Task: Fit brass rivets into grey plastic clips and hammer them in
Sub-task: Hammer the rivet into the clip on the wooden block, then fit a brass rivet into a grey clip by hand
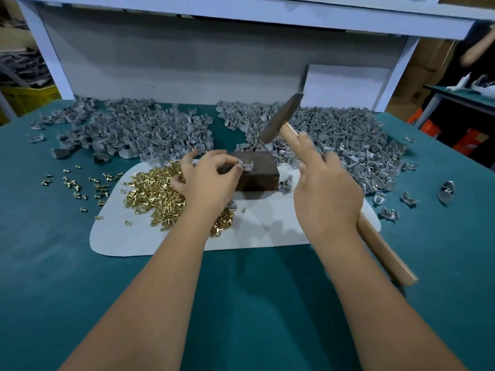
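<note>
Left hand (pixel 209 180) pinching one grey clip (pixel 247 166) with curled fingertips, holding it down on top of the dark block (pixel 257 174). Right hand (pixel 325 188) wrapped round the wooden hammer (pixel 281 117), head raised and tilted above and beyond the block, motion-blurred. Heap of brass rivets (pixel 155 188) under and left of the left hand, on a white mat (pixel 257 234). Heaps of grey clips (pixel 348 140) beyond both hands on the green table (pixel 241 290).
</note>
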